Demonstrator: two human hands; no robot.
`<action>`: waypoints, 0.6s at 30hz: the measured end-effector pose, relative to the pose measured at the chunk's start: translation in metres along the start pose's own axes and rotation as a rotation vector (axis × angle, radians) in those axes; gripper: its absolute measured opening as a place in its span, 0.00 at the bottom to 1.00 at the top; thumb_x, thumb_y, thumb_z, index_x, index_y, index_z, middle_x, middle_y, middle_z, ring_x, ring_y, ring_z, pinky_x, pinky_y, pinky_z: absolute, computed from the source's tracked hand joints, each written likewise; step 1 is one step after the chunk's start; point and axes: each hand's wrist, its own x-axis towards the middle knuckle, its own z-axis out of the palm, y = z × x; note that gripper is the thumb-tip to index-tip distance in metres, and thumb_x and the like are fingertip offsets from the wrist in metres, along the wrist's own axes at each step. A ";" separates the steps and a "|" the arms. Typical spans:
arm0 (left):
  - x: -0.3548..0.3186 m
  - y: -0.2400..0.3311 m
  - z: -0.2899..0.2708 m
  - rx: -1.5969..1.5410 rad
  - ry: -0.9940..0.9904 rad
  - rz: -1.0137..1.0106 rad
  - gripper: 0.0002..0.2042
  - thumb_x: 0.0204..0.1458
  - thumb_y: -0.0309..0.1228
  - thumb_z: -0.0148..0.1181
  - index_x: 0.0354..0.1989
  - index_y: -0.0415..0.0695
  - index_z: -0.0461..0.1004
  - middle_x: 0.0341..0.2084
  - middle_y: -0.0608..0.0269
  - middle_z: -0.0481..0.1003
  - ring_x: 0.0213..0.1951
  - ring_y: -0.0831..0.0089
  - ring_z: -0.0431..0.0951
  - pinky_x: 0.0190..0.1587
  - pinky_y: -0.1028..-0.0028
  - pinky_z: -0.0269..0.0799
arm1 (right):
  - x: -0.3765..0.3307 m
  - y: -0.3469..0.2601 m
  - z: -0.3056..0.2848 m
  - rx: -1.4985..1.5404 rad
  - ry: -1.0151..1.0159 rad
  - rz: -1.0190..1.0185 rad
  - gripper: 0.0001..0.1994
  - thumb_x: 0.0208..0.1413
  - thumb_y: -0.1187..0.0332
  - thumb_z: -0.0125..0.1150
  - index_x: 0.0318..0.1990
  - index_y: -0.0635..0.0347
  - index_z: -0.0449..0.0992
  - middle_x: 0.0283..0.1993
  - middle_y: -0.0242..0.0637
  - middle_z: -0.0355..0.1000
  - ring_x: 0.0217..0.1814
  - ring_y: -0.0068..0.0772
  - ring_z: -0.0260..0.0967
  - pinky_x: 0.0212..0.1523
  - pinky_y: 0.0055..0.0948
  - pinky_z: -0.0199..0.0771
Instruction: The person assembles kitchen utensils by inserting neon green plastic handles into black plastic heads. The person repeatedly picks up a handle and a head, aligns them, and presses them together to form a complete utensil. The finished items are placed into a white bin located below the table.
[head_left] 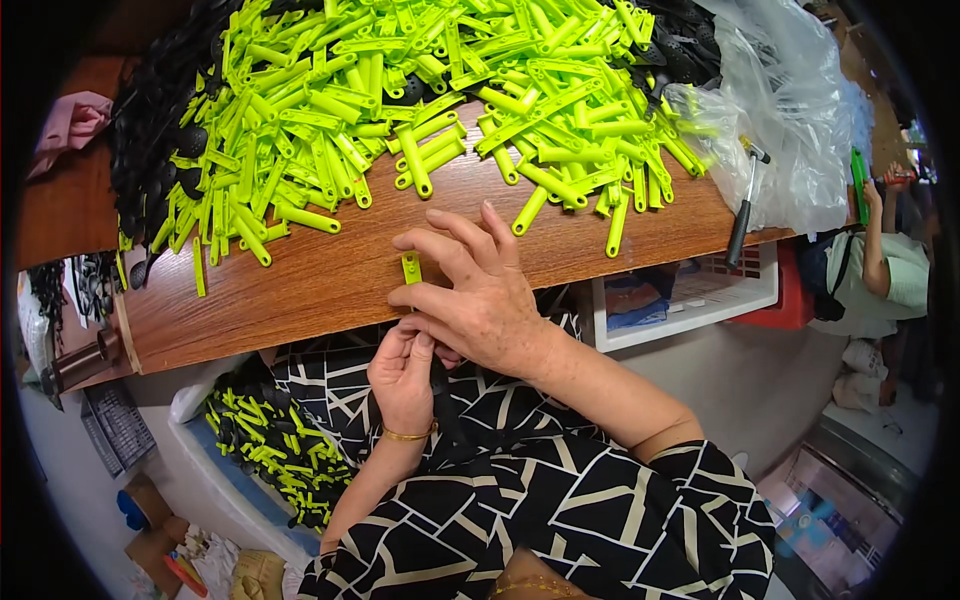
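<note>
A lime-green plastic handle (pixel 411 268) with a hole near its end stands out past the table's near edge, between my two hands. My right hand (pixel 480 300) comes over it from the right, thumb and index finger closed around it and the other fingers spread. Just below, my left hand (pixel 402 385) is closed in a pinch, its fingertips meeting my right hand. What my left fingers grip is mostly hidden; a dark shape (pixel 452 405) shows beside them against the patterned clothing.
A heap of lime-green handles (pixel 330 120) covers the brown wooden table (pixel 200 320), with black pieces (pixel 160 150) behind. At right lie a hammer (pixel 741 215) and clear plastic bags (pixel 780 110). Below are a white crate (pixel 690 315) and a tub (pixel 215 450) of black-and-green pieces.
</note>
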 end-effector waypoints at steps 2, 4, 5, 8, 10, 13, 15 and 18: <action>0.002 -0.014 -0.003 -0.010 0.035 0.025 0.09 0.66 0.25 0.55 0.50 0.35 0.74 0.40 0.62 0.79 0.39 0.78 0.77 0.45 0.79 0.73 | 0.000 0.000 0.000 -0.036 0.014 -0.034 0.16 0.42 0.55 0.73 0.42 0.36 0.83 0.68 0.31 0.64 0.74 0.45 0.54 0.74 0.62 0.41; 0.005 -0.022 0.001 0.022 0.122 0.103 0.08 0.66 0.25 0.55 0.49 0.35 0.75 0.42 0.64 0.79 0.43 0.80 0.76 0.49 0.80 0.71 | -0.002 0.002 0.002 -0.076 -0.008 -0.083 0.20 0.42 0.55 0.74 0.46 0.34 0.82 0.70 0.32 0.62 0.74 0.47 0.53 0.73 0.64 0.41; 0.004 -0.029 -0.004 -0.002 0.097 0.113 0.09 0.66 0.25 0.56 0.51 0.35 0.75 0.46 0.65 0.78 0.47 0.81 0.75 0.54 0.80 0.68 | -0.001 0.002 0.002 -0.097 -0.015 -0.111 0.22 0.41 0.54 0.74 0.48 0.33 0.82 0.71 0.32 0.61 0.75 0.48 0.53 0.73 0.65 0.42; 0.010 -0.026 -0.008 -0.053 0.033 0.118 0.08 0.66 0.24 0.56 0.50 0.36 0.75 0.46 0.65 0.78 0.47 0.81 0.75 0.54 0.80 0.68 | 0.006 0.000 -0.003 -0.072 -0.014 -0.077 0.29 0.41 0.53 0.75 0.56 0.32 0.78 0.73 0.33 0.59 0.75 0.50 0.52 0.72 0.66 0.46; 0.011 -0.020 -0.012 -0.069 -0.045 0.069 0.09 0.66 0.26 0.55 0.51 0.37 0.74 0.42 0.63 0.79 0.44 0.78 0.78 0.50 0.77 0.72 | 0.005 0.001 -0.005 -0.015 0.001 -0.105 0.32 0.43 0.55 0.75 0.61 0.35 0.75 0.74 0.35 0.57 0.75 0.54 0.51 0.71 0.67 0.48; 0.005 -0.002 -0.016 -0.053 -0.137 -0.081 0.12 0.67 0.29 0.54 0.56 0.39 0.69 0.37 0.57 0.81 0.37 0.71 0.82 0.41 0.74 0.76 | 0.010 0.015 -0.018 0.224 0.066 -0.124 0.31 0.48 0.60 0.73 0.62 0.46 0.74 0.72 0.39 0.60 0.74 0.54 0.53 0.72 0.56 0.53; -0.010 0.014 -0.007 -0.009 -0.129 -0.135 0.14 0.66 0.29 0.55 0.58 0.39 0.68 0.35 0.55 0.81 0.36 0.71 0.82 0.41 0.75 0.77 | 0.017 0.036 -0.048 -0.017 0.199 -0.178 0.21 0.51 0.64 0.70 0.54 0.49 0.79 0.57 0.38 0.74 0.63 0.47 0.67 0.64 0.46 0.64; -0.014 0.016 -0.004 -0.004 -0.128 -0.084 0.14 0.66 0.28 0.55 0.57 0.38 0.69 0.40 0.54 0.81 0.37 0.72 0.83 0.42 0.75 0.77 | 0.030 0.088 -0.083 -0.341 0.322 -0.008 0.15 0.50 0.68 0.70 0.47 0.50 0.82 0.49 0.32 0.77 0.54 0.42 0.72 0.56 0.43 0.65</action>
